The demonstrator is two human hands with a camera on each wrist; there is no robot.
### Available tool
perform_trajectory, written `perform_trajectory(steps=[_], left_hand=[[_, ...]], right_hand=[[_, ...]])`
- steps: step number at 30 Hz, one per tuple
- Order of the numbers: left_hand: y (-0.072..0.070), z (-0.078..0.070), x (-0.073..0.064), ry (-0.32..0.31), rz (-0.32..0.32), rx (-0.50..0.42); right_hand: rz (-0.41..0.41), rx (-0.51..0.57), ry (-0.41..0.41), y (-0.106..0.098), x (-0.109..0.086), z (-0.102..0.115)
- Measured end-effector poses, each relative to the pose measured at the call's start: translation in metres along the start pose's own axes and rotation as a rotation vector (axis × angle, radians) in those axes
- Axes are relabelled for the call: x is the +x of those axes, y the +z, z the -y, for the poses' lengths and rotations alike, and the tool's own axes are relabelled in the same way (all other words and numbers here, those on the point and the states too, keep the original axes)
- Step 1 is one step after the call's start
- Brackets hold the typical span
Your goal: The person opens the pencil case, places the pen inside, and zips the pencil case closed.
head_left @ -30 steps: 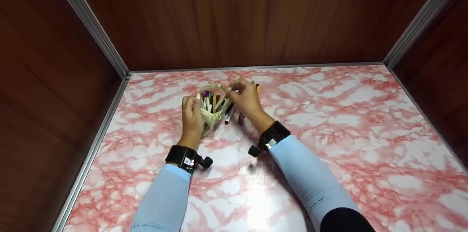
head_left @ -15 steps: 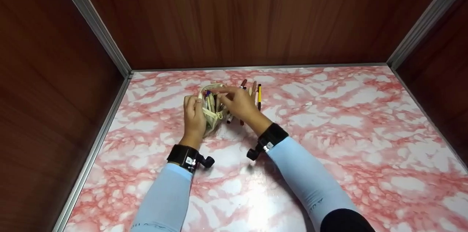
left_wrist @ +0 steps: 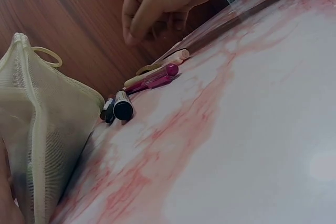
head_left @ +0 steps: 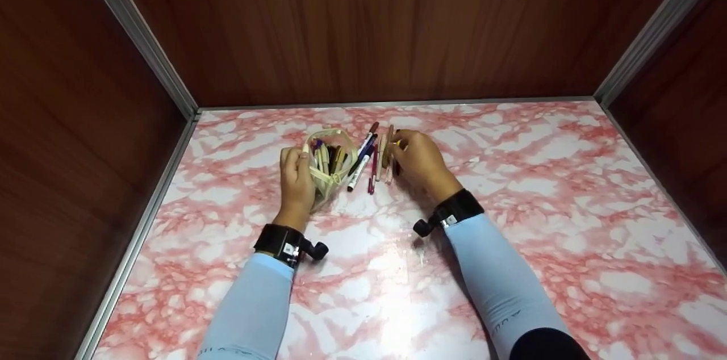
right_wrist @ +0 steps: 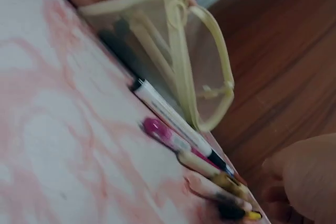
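A: What's different from 0.5 s ago?

B: The right hand [head_left: 423, 158]. It had its fingers in the mouth of the mesh pouch [head_left: 325, 185]; now it's off to the right, just above centre in the head view, at the far end of the loose pens.

A: And the pouch?

B: Same spot, left of centre, mouth facing up. The left hand [head_left: 295, 178] grips its left side, fingers curled over the rim, and pens [head_left: 339, 158] show inside.

A: Is the right hand pinching anything?

B: I can't tell. Its fingers bend down beside the brown pen [head_left: 389, 135] and the yellow-and-black pen [head_left: 397, 143], which it partly covers. In the left wrist view it hangs at the top, with no pen plainly in it.

A: So what does the shift mean?

B: My reading: attention has gone from the pouch to the loose pens, while the left hand keeps the pouch steady. With the right hand away, the white marker [head_left: 358, 174] and magenta pen [head_left: 373, 170] show between the 2 hands, on the table [head_left: 511, 224].
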State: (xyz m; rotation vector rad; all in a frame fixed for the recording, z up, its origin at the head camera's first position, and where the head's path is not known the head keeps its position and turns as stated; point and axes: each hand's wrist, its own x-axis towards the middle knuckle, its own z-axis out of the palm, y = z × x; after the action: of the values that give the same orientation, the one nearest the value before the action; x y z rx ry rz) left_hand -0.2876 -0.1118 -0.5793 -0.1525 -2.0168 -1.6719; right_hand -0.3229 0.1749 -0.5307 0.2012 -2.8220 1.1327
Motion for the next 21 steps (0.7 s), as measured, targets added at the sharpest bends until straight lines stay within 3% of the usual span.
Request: perform_trajectory(steps=[5, 9, 21], left_hand=[[-0.001, 0.0, 0.0, -0.005, 0.01, 0.004], [-0.001, 0.0, 0.0, -0.009, 0.003, -0.007], [-0.001, 0.0, 0.0, -0.025, 0.003, -0.01]], right_hand=[[0.01, -0.096, -0.011, -0.004, 0.004, -0.015], [0.069, -0.109, -0.022, -0.005, 0.005, -0.021], [0.112, -0.19, 0.069, -0.013, 0.003, -0.023]])
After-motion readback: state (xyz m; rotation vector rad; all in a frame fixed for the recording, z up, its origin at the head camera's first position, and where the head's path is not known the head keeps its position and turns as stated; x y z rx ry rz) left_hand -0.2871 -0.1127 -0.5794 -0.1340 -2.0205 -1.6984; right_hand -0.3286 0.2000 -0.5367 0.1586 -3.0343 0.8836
